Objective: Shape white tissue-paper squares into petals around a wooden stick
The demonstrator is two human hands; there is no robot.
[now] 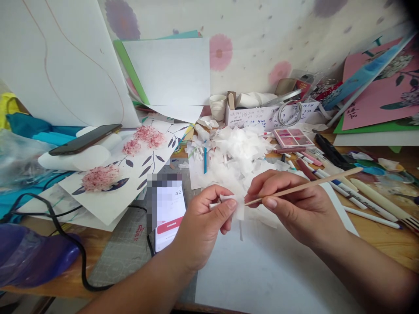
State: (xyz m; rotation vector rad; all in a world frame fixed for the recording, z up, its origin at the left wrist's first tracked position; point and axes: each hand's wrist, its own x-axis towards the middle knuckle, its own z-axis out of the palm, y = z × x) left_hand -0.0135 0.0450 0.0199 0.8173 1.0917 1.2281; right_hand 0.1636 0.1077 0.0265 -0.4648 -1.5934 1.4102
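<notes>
Between finger and thumb, my left hand (209,218) pinches a small piece of thin white tissue paper (240,207). My right hand (294,209) is closed round a slim wooden stick (314,181), whose lower tip meets or nearly meets the tissue's right edge. The stick slants up to the right. Just beyond both hands lies a loose heap of white tissue pieces (240,148). Beneath the hands a white sheet of paper (255,270) covers the table front.
A lit phone (168,213) lies on a grey cutting mat (114,257) at left, beside a black cable (83,257). Pink flower artwork (100,178) is behind it. Pens (363,205) crowd the right; a pink palette (293,138) and paper cups (218,107) stand farther back.
</notes>
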